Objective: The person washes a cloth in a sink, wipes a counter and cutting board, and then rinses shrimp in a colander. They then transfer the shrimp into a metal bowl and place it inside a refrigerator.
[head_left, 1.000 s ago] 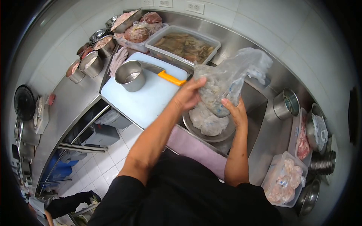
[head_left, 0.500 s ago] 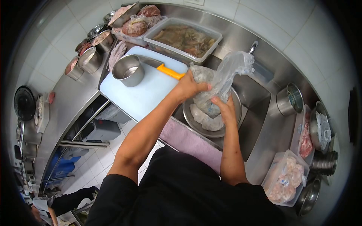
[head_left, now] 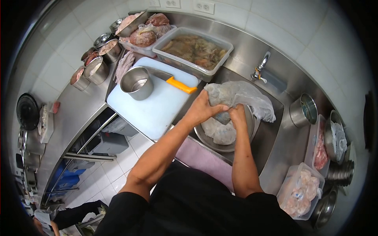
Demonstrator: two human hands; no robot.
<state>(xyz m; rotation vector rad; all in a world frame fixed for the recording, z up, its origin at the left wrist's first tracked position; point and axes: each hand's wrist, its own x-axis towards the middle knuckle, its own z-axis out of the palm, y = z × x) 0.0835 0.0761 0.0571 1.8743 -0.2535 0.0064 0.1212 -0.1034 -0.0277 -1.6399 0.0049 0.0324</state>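
Note:
Above the sink, my left hand (head_left: 200,108) grips one side of a cloudy plastic bag (head_left: 226,92) with greyish contents. My right hand (head_left: 237,116) pinches the same bag close beside it. The loose end of the bag hangs to the right. Below, a round metal bowl (head_left: 200,135) sits in the sink (head_left: 271,124) with another whitish bag (head_left: 220,133) inside. To the left lies a light blue cutting board (head_left: 138,114), bearing a metal pot (head_left: 136,83) and a knife with a yellow handle (head_left: 181,84).
A tub of shellfish (head_left: 193,51) stands behind the board. The tap (head_left: 260,69) is at the sink's back. Metal pots (head_left: 97,70) stand on the left; a metal container (head_left: 303,110) and a tub of bagged meat (head_left: 300,192) on the right. A co-worker (head_left: 75,214) is at lower left.
The bag's loose end has dropped from upright to hanging rightward, uncovering the tap. My right hand is closer to my left. The view has shifted slightly, so the counter appears lower.

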